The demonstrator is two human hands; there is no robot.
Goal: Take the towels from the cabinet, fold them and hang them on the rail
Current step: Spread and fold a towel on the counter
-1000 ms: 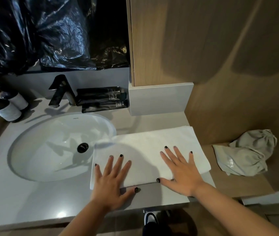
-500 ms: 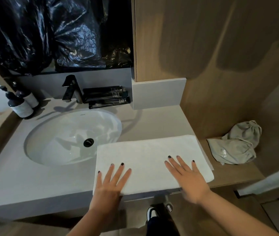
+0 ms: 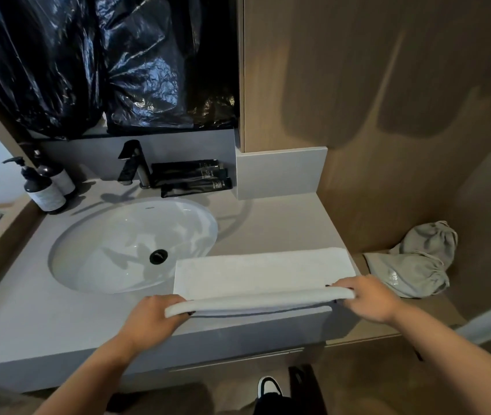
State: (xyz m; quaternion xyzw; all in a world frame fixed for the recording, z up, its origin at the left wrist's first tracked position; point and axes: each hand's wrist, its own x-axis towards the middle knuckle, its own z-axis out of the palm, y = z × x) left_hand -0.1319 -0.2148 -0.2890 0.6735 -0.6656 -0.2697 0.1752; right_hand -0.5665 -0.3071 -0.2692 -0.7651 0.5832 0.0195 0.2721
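A white folded towel (image 3: 263,272) lies on the grey counter (image 3: 28,319), just right of the oval sink (image 3: 133,244), with its left end overlapping the sink's rim. Both hands hold the towel's near long edge, which is raised off the counter in a thick roll while the far part lies flat. The left hand (image 3: 155,314) has its grip clamped on the near-left corner, fingers curled under the edge and thumb side above; the right hand (image 3: 368,298) grips the near-right corner in the same way, its fingers wrapped round the fold. Behind the sink stands a black tap (image 3: 134,164), and right of the tap lie dark tubes (image 3: 191,178) stacked against the back wall. Left of the sink, at the counter's back corner, stand two dark pump bottles (image 3: 43,190) with pale labels. Right of the towel, on a lower wooden shelf (image 3: 418,322), lies a crumpled grey drawstring bag (image 3: 415,265). Black plastic sheeting (image 3: 103,64) hangs above the tap. Below the counter's front edge a shoe (image 3: 269,386) shows on the floor.
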